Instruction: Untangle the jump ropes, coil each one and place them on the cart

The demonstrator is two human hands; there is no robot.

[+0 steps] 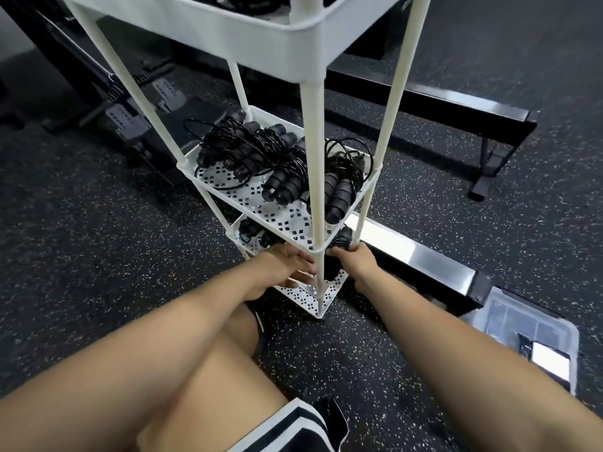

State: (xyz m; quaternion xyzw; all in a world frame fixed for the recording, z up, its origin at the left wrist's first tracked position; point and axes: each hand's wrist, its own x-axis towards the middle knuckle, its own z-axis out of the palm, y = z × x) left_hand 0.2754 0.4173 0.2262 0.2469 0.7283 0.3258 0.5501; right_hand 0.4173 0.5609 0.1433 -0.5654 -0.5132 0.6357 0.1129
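Right hand (354, 261) around jump rope (344, 238), left hand (287, 264) alongside, low in cart (261, 37)

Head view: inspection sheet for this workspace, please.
Surface: speckled rubber floor; the white cart stands on it.
Job's things: coiled jump ropes on the middle shelf; more on the bottom shelf.
Clutter: clear plastic bin, at right.
Hands: left hand reaches into the bottom shelf, fingers straight; right hand grips a rope bundle there.
Cables: nothing seen.
Surroundings: black equipment frames.
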